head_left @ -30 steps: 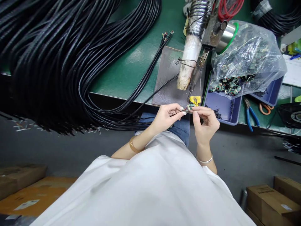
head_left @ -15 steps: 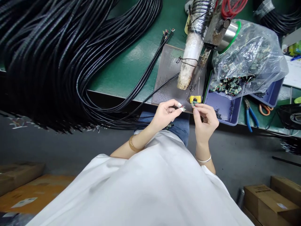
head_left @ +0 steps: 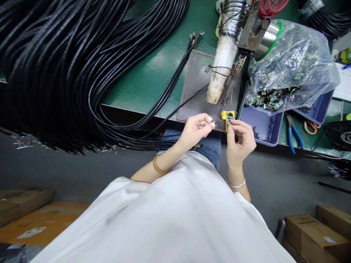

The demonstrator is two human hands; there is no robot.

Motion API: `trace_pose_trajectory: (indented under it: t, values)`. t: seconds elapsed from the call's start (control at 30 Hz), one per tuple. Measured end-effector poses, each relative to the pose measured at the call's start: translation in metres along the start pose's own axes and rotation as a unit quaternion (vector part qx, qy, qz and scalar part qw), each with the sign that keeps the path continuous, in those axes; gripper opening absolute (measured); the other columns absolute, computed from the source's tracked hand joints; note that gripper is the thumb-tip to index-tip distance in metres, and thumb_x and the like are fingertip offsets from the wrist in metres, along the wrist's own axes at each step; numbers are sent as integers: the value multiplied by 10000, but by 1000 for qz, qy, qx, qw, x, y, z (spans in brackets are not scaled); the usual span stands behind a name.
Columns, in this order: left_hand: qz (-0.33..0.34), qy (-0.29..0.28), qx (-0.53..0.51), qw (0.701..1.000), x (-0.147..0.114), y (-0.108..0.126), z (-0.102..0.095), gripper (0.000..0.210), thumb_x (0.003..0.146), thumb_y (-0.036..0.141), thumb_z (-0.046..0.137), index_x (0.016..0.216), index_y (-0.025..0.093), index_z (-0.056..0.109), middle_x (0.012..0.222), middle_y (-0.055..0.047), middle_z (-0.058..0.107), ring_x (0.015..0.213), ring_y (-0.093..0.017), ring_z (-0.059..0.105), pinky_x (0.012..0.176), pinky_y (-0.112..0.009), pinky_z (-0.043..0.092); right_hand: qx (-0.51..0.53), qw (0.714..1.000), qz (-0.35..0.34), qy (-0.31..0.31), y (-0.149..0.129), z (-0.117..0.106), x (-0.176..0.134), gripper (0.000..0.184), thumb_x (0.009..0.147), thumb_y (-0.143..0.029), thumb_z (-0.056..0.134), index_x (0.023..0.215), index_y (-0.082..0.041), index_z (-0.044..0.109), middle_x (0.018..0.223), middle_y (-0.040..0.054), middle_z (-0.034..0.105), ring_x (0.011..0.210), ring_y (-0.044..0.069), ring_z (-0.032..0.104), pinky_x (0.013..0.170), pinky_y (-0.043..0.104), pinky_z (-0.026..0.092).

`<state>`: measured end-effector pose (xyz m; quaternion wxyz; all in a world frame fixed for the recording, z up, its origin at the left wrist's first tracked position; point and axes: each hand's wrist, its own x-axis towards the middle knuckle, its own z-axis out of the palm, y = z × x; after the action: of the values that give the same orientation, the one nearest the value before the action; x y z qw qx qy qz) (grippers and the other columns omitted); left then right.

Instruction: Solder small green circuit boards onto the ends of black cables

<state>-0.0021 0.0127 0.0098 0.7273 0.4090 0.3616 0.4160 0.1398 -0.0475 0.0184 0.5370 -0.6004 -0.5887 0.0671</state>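
My left hand (head_left: 195, 131) is closed in a pinch on thin wires (head_left: 214, 124), whose fine ends stick out past the thumb; white covering shows on its fingertips. My right hand (head_left: 241, 138) pinches a small green circuit board (head_left: 229, 117) with a dark part on top, at the yellow block (head_left: 224, 115) on the plate's front edge. A narrow gap separates the two hands. Just above the board hangs the metal tip of a soldering fixture (head_left: 225, 95), beside a white wrapped handle (head_left: 216, 86). Whether the board touches the yellow block I cannot tell.
Bundled black cables (head_left: 68, 73) fill the left side and hang over the table edge. At right are a purple tray (head_left: 253, 124), a plastic bag (head_left: 296, 62) of circuit boards, blue pliers (head_left: 293, 135) and orange-handled scissors (head_left: 310, 126). A solder spool (head_left: 267, 42) stands above.
My right hand has shifted the circuit board slightly right and up, tilting it, so more of the yellow block shows. My left hand keeps its pinch on the wires, turned slightly.
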Motion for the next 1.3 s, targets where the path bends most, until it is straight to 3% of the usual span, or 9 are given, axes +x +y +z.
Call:
trace_pose_trajectory:
  t: [0.07,0.17,0.23,0.4,0.5,0.73,0.93,1.13,1.3]
  values:
    - [-4,1,6,1000,1,0,0,195,756,250,701,740,156,531,511,80,484,405,-17,399,409,-133,292,-17,998,-49,17,-1,-1,0,180,858,-107,696,976,-243,694,997,15,748,941,165,726,866,346,620]
    - [5,-1,19,1000,2,-1,0,177,743,229,710,749,151,551,533,70,517,425,-23,445,438,-135,349,-19,994,-110,-22,-3,1,-3,242,841,-88,713,1016,-255,699,1005,14,766,926,164,737,852,336,624]
    - [15,4,23,1000,3,-1,-1,161,753,225,703,758,151,560,536,65,535,435,-27,464,452,-136,366,5,996,-89,-28,-1,4,-4,218,870,-91,675,1019,-250,686,986,13,767,913,164,745,831,336,631]
    - [12,-7,24,1000,5,-1,-1,139,820,256,663,783,151,581,505,50,567,422,-28,453,445,-141,337,71,996,44,4,5,7,-4,66,921,-166,621,951,-221,642,962,25,745,886,163,752,759,317,636]
    - [8,-11,23,1000,5,1,-1,162,837,280,660,779,151,580,493,47,569,410,-27,441,429,-141,311,84,996,36,-9,5,8,-2,75,888,-158,664,919,-224,647,980,24,748,917,173,746,821,356,633]
    - [-18,-18,19,1000,5,1,-3,256,852,379,679,828,166,539,541,41,611,332,-26,399,356,-164,259,21,996,-80,-25,5,10,-4,177,855,-101,687,956,-245,679,964,3,771,898,162,747,826,337,622]
    - [-10,0,33,999,7,3,-1,270,800,356,737,771,163,551,483,65,536,370,-22,379,390,-162,258,41,999,23,-24,10,12,-2,62,913,-159,626,934,-215,643,987,35,753,943,175,746,827,353,627]
    - [51,10,56,997,14,7,1,268,822,354,705,703,146,585,503,64,467,440,-29,367,445,-179,282,-25,995,-91,-26,12,15,6,126,872,-125,665,915,-242,653,980,11,769,917,167,745,845,344,617]
    - [78,19,62,995,19,7,2,220,818,316,709,729,142,609,560,64,484,470,-29,386,482,-177,335,-55,989,-135,-24,16,16,11,191,866,-95,663,976,-251,658,1016,22,767,915,163,743,815,316,622]
